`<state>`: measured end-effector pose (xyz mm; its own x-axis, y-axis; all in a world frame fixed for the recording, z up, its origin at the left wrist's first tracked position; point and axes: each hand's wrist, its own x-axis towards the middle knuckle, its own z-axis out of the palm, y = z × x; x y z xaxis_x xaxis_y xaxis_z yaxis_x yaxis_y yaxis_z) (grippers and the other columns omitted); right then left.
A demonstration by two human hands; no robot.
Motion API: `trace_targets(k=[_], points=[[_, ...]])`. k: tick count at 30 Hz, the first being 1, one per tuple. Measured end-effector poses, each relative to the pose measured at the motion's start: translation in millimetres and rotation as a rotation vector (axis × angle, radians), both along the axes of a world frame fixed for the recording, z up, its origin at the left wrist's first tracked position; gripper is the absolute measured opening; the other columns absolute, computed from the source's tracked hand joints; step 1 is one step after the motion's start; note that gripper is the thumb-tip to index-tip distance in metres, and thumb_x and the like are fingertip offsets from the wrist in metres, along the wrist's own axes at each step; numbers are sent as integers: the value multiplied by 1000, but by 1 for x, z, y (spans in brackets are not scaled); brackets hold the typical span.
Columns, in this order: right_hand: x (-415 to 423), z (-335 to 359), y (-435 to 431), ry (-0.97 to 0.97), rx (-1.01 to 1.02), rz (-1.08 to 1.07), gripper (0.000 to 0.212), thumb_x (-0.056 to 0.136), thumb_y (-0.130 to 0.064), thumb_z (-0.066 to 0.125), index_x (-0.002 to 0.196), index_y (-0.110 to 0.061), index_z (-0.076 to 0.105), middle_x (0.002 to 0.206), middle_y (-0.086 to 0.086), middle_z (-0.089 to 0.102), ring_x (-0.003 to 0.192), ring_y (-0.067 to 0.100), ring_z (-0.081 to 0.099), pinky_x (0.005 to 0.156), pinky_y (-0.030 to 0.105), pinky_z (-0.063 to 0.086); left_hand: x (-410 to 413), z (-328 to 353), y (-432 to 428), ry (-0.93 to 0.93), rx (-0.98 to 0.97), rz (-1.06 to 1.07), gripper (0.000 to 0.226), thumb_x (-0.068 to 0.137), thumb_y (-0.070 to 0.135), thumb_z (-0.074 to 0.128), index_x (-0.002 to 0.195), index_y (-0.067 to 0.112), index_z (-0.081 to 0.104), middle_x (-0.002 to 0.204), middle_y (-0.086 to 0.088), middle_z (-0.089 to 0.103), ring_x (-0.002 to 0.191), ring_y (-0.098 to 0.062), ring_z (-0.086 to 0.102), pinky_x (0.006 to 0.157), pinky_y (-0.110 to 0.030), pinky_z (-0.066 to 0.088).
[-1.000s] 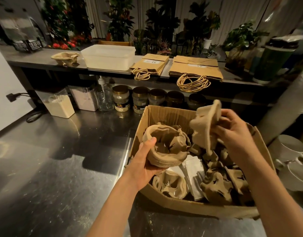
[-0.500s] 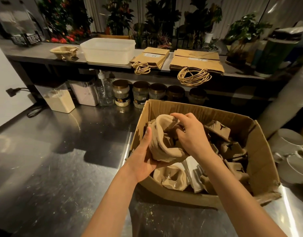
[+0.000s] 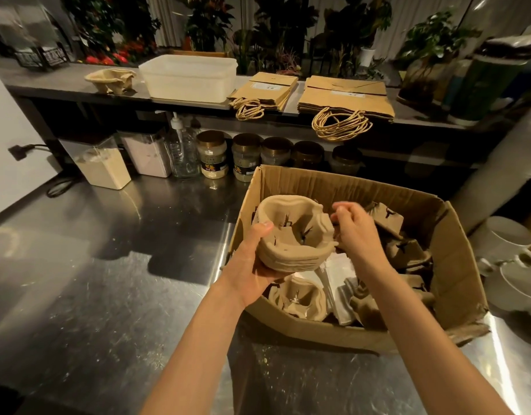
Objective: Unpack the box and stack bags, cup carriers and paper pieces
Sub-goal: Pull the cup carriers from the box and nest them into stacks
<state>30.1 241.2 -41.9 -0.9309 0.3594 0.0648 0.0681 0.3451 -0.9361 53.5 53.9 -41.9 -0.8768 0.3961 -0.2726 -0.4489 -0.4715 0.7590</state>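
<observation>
Head view: the person stands at a scratched stainless-steel counter (image 3: 108, 280) with an open brown cardboard box (image 3: 455, 265) on its right part. The left hand (image 3: 252, 265) is clamped on a nested stack of tan moulded-pulp cup carriers (image 3: 294, 235). The palm is under the stack's near left side, the thumb lies over its rim, and the stack is held tilted above the box's left half. The right hand (image 3: 357, 232) hovers just beside the stack's right edge with its fingers curled in. It is blurred, and I cannot tell whether it touches or pinches the stack.

Down in the box, a loose tan cup carrier (image 3: 300, 298) lies at the near left and white paper pieces (image 3: 336, 274) lie in the middle. A jumble of further pulp carriers (image 3: 390, 223) fills the right side.

On the far shelf (image 3: 64, 85), from left to right:
- a small pile of pulp carriers (image 3: 111, 80)
- a white plastic tub (image 3: 188, 77)
- a smaller stack of flat brown paper bags with twisted handles (image 3: 265, 89)
- a larger stack of brown paper bags (image 3: 345, 97)

Under the shelf, at the back of the counter, there are clear containers of powder (image 3: 102, 166), a clear pump bottle (image 3: 180, 151) and a row of gold-lidded jars (image 3: 212, 154). White ceramic cups (image 3: 509, 244) stand to the right of the box.
</observation>
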Motion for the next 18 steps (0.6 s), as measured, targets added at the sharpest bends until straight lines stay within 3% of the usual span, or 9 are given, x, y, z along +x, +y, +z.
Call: trace_targets(k=[3, 6, 8, 11, 18], points=[[-4, -25, 8, -351, 293, 252, 24, 99, -21, 45, 120, -14, 56, 101, 1, 61, 81, 11, 59, 64, 23, 48, 1, 2, 1, 4, 39, 42, 44, 73, 40, 64, 115, 29, 58, 114, -12, 64, 106, -29, 63, 85, -44, 55], [-2, -48, 6, -611, 496, 535, 35, 96, -23, 54, 129, -12, 51, 113, 3, 61, 87, 12, 59, 72, 24, 51, 4, 5, 2, 16, 47, 58, 36, 80, 37, 65, 114, 30, 56, 115, -11, 61, 107, -29, 61, 86, -44, 54], [1, -51, 2, -677, 595, 616, 44, 95, -23, 57, 136, -14, 46, 133, 6, 54, 107, 18, 58, 87, 28, 52, 5, 5, 2, 19, 39, 67, 38, 78, 38, 57, 115, 31, 55, 117, -11, 60, 109, -29, 59, 90, -45, 53], [6, -46, -2, -718, 680, 707, 51, 96, -27, 55, 143, -15, 38, 145, 8, 43, 128, 24, 47, 101, 33, 41, 5, 6, 2, 23, 36, 70, 39, 76, 38, 57, 115, 31, 54, 117, -11, 59, 109, -29, 59, 94, -48, 51], [2, -56, -6, -791, 732, 801, 58, 95, -35, 55, 144, -18, 31, 150, 7, 36, 133, 26, 41, 109, 38, 36, 6, 7, 2, 19, 47, 73, 38, 77, 39, 56, 115, 31, 54, 115, -11, 61, 106, -29, 60, 91, -47, 52]])
